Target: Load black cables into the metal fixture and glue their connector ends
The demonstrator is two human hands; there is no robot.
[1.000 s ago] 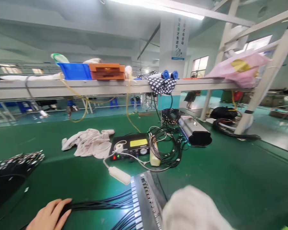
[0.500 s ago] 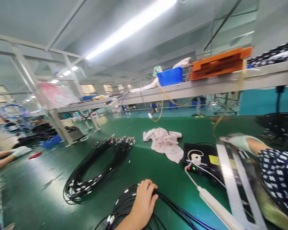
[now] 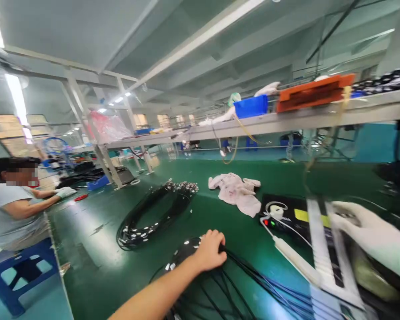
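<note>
My bare left hand (image 3: 211,250) is closed over a bundle of thin black cables (image 3: 250,269) lying on the green tabletop. Its fingers are curled around the cables, and the thumb points to the right. Loops of the bundle with white tags lie under and left of my wrist, while the other end runs off to the lower right. Further back on the left rests a second coil of black cables (image 3: 138,235), with small metallic ends at its far side. My right hand is out of view.
A person's gloved hand (image 3: 360,222) at right is near a blurred metal frame (image 3: 320,249). A black box (image 3: 288,218), white stick-shaped device (image 3: 296,260) and pale cloth (image 3: 236,191) lie nearby. At far left another person (image 3: 16,204) sits by red-handled tool (image 3: 81,197).
The view has swung left, bringing the seated person into sight. My left hand stays on the cable bundle. The gloved hand at right has moved nearer along the metal frame.
</note>
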